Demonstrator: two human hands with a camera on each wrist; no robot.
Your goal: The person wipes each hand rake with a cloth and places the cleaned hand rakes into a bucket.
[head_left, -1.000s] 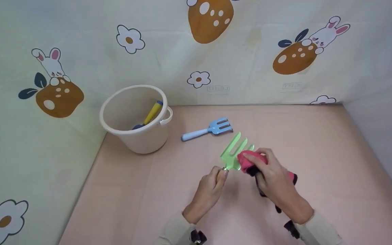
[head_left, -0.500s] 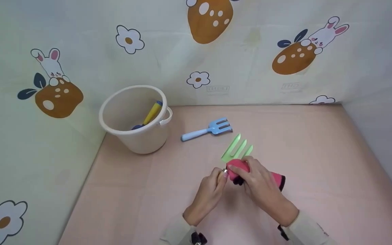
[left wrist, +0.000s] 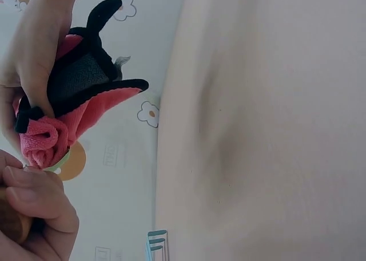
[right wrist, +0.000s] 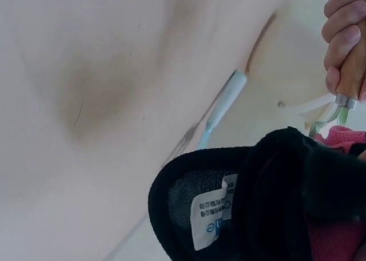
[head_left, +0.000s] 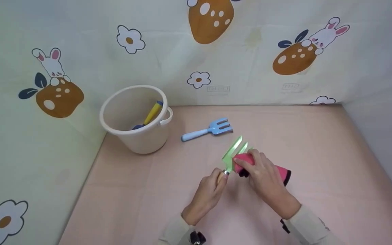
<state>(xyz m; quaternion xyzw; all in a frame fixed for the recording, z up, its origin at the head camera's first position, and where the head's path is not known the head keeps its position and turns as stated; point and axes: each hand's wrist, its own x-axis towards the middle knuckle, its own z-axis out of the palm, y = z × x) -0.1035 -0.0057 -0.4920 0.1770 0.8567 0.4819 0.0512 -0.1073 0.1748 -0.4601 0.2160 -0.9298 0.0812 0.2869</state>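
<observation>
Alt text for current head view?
The left hand grips the wooden handle of a green garden fork while the right hand holds a pink cloth with black edging against it. Behind, on a pale pink surface, are a light-blue garden fork and, to its left, a round cream bucket holding a yellow-handled tool.

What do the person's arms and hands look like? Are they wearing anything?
The left hand and right hand are bare, with no gloves. Both arms have pale, off-white sleeves: a left sleeve and a right sleeve. A small black thing shows at the left cuff, and another black piece at the right; I can't tell exactly what they are.
</observation>
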